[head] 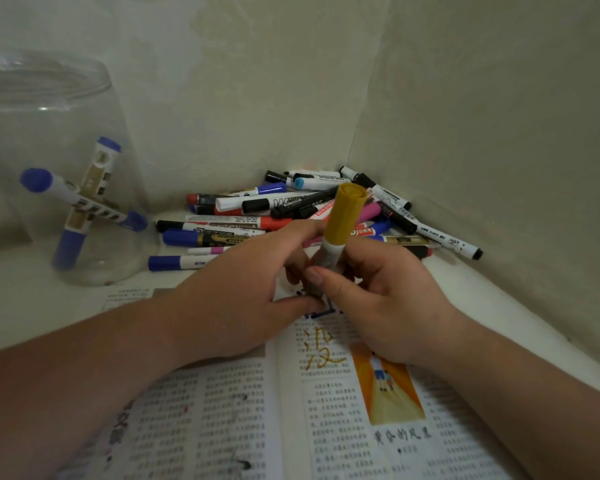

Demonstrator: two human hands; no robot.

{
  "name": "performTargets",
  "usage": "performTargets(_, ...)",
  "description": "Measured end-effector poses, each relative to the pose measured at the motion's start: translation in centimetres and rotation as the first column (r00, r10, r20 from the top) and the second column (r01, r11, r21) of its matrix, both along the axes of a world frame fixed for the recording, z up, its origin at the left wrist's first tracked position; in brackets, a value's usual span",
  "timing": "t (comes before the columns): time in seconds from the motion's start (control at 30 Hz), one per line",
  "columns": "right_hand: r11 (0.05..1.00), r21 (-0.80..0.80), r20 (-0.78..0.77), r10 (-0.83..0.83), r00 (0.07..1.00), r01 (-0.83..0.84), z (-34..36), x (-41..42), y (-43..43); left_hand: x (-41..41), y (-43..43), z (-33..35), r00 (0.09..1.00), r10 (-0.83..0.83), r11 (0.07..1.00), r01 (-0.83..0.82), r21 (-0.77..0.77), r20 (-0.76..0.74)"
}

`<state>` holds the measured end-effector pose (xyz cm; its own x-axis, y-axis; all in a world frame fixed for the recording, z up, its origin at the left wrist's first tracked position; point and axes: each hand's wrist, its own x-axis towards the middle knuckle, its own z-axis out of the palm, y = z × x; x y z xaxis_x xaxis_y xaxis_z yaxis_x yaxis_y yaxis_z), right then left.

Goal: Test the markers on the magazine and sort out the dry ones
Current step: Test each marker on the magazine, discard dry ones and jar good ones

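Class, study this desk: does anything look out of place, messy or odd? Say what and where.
Yes. The loose markers lie in a crisscross heap in the back corner, not in rows. The magazine bears a yellow scrawl, near the yellow marker, and black dabs over its print. Two blue markers lean crossed in the jar.

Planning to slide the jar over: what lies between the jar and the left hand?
Head view: a blue-capped marker lies on the table between the jar and the left hand.
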<state>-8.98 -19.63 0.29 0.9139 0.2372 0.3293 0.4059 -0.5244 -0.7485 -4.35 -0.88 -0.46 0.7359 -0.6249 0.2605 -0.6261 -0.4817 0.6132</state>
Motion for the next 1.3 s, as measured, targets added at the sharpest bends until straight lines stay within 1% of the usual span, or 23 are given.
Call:
performTargets(0.17, 0.995, -0.096, 0.011, -0.035, 0.999, 0.036, 0.0, 0.0, 0.2, 0.1, 0.2, -0.1, 1.0, 0.012, 0.999, -0.013, -0.035, -0.013)
performTargets(0.3, 0.996, -0.064, 0.035, -0.065, 0.997, 0.067, -0.3, 0.0, 0.0, 0.0, 0.3, -0.2, 1.0, 0.006, 0.998, -0.007, -0.056, -0.018)
performTargets(0.37, 0.994, -0.041, 0.073, -0.096, 0.993, 0.099, -0.3, 0.0, -0.2, -0.2, 0.3, -0.2, 1.0, -0.003, 0.999, 0.002, -0.053, -0.015)
performTargets(0.4, 0.993, -0.005, 0.092, -0.115, 0.989, 0.116, -0.3, -0.1, -0.1, -0.3, 0.3, -0.1, 1.0, -0.003, 0.998, 0.003, -0.055, -0.005)
performTargets(0.47, 0.979, 0.129, 0.117, -0.176, 0.977, 0.16, -0.1, -0.3, 0.4, -0.4, 0.5, 0.1, 1.0, 0.005, 0.997, -0.002, -0.078, 0.028)
performTargets(0.57, 0.897, 0.406, 0.121, -0.243, 0.963, 0.176, 0.7, -0.3, 1.4, -0.3, 1.1, 0.4, 0.998, 0.018, 0.993, -0.011, -0.116, 0.062)
performTargets(0.6, 0.864, 0.472, 0.11, -0.251, 0.962, 0.172, 1.2, -0.3, 1.8, -0.2, 1.4, 0.5, 0.997, 0.024, 0.993, -0.015, -0.119, 0.07)
performTargets(0.67, 0.83, 0.535, 0.089, -0.242, 0.966, 0.158, 2.7, -0.4, 3.0, 0.0, 2.0, 0.9, 0.995, 0.05, 0.988, -0.037, -0.147, 0.088)
performTargets(0.73, 0.821, 0.555, 0.097, -0.223, 0.97, 0.133, 5.0, -0.2, 4.0, 0.4, 2.7, 1.1, 0.993, 0.099, 0.968, -0.08, -0.239, 0.066)
performTargets(0.8, 0.836, 0.537, 0.154, -0.226, 0.962, 0.111, 8.0, 0.5, 4.8, 0.9, 3.4, 1.1, 0.987, 0.156, 0.935, -0.132, -0.33, 0.047)
performTargets(0.87, 0.86, 0.505, 0.246, -0.221, 0.944, 0.07, 11.0, 1.6, 6.0, 1.3, 4.0, 0.9, 0.97, 0.231, 0.922, -0.193, -0.336, 0.075)
performTargets(0.93, 0.856, 0.516, 0.31, -0.196, 0.93, 0.009, 13.5, 2.8, 8.0, 1.6, 4.2, 1.0, 0.949, 0.277, 0.936, -0.232, -0.264, 0.149)
performTargets(1.0, 0.834, 0.55, 0.346, -0.187, 0.919, -0.038, 15.3, 4.1, 10.3, 1.7, 4.2, 1.1, 0.942, 0.261, 0.956, -0.222, -0.19, 0.211)
performTargets(1.07, 0.829, 0.555, 0.353, -0.161, 0.922, -0.068, 16.4, 5.1, 13.1, 1.8, 4.1, 0.9, 0.937, 0.234, 0.97, -0.206, -0.13, 0.26)
performTargets(1.13, 0.847, 0.526, 0.332, -0.124, 0.935, -0.075, 16.5, 5.9, 15.8, 1.9, 3.9, 0.4, 0.93, 0.197, 0.98, -0.182, -0.077, 0.309)
performTargets(1.17, 0.875, 0.48, 0.315, -0.098, 0.944, -0.069, 16.2, 6.4, 16.9, 1.9, 3.9, 0.2, 0.932, 0.178, 0.984, -0.175, -0.037, 0.316)
performTargets(1.2, 0.915, 0.399, 0.287, -0.07, 0.955, -0.053, 15.8, 6.9, 17.8, 1.9, 3.9, 0.0, 0.938, 0.166, 0.985, -0.174, 0.0, 0.305)
performTargets(1.27, 0.983, 0.183, 0.232, -0.05, 0.971, 0.007, 14.9, 8.0, 18.6, 1.9, 4.0, -0.2, 0.951, 0.154, 0.985, -0.17, 0.037, 0.266)
performTargets(1.3, 0.995, 0.085, 0.246, -0.068, 0.967, 0.048, 14.5, 8.3, 18.3, 2.0, 4.0, -0.2, 0.955, 0.151, 0.985, -0.168, 0.047, 0.255)
